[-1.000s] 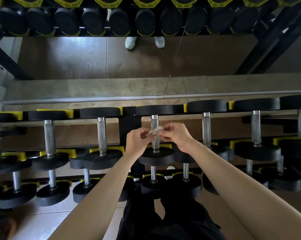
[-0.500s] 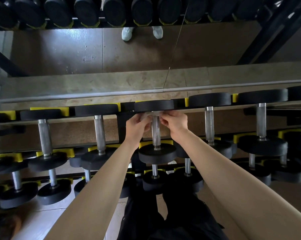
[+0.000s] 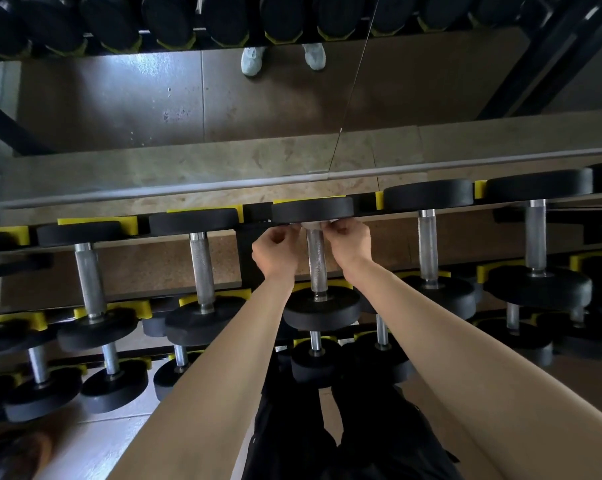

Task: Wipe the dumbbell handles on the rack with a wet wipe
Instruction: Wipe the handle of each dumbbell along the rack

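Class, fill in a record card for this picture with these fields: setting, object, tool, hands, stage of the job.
setting: dumbbell rack with yellow cradles, mirror behind
object: knurled metal handle of the middle top-row dumbbell
tool: wet wipe, draped over the handle's far end
hands: left hand and right hand each pinch one side of the wipe
stage: wipe sits at the far end; the rest of the handle is uncovered

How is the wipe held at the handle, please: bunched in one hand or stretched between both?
Stretched between both: the wipe spans the far end of the handle; left hand and right hand each pinch a side.
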A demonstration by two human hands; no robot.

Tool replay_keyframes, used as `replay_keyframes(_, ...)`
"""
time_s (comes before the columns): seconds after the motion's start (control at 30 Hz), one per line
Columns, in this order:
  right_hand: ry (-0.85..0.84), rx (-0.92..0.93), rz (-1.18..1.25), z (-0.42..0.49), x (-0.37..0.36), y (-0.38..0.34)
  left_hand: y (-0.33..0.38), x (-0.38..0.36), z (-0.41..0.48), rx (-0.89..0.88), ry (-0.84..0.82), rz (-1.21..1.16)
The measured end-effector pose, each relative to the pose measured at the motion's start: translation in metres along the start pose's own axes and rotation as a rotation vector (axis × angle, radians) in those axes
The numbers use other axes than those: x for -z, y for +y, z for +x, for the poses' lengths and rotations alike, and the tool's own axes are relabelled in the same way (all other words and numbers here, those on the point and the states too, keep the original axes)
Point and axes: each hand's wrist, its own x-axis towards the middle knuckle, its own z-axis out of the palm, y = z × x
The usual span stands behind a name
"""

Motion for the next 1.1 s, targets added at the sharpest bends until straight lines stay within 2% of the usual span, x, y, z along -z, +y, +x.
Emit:
replay_keyframes(0.2,0.091,0.028,-0.076,0.004,-0.005,0.003,-0.001,-0.015,-0.002,0.093,-0.075,-0.063)
replay_keyframes(0.37,0.105,-0.119,-0.041,0.014,-0.004,0.0,0.0,-0.006,-0.013,-0.057,-0.101,0.004)
replay_keyframes(0.43,0.078,-0.127,-0.022,0.016,-0.003,-0.002,0.001,-0.006,-0.009,-0.059,-0.1,0.043)
replay_keyframes(0.6,0.017,-0.069,0.03,0.008,-0.004,-0.001,0.008,-0.011,0.005,0.051,-0.079,0.16)
replay_keyframes(0.73,-0.009,-0.023,0.009,0.008,-0.001,0.002,0.011,-0.013,0.007,0.164,-0.124,0.054)
replay_keyframes(0.87,0.048,-0.071,-0.05,0.015,-0.002,0.005,0.004,-0.002,-0.002,0.042,-0.196,0.014)
replay_keyframes(0.97,0.05,-0.137,-0.051,0.015,0.002,0.009,-0.004,0.005,-0.003,-0.056,-0.245,0.074)
replay_keyframes(1.1,-0.031,-0.02,-0.064,-0.002,0.006,0.014,-0.012,0.01,0.004,0.018,-0.184,0.156)
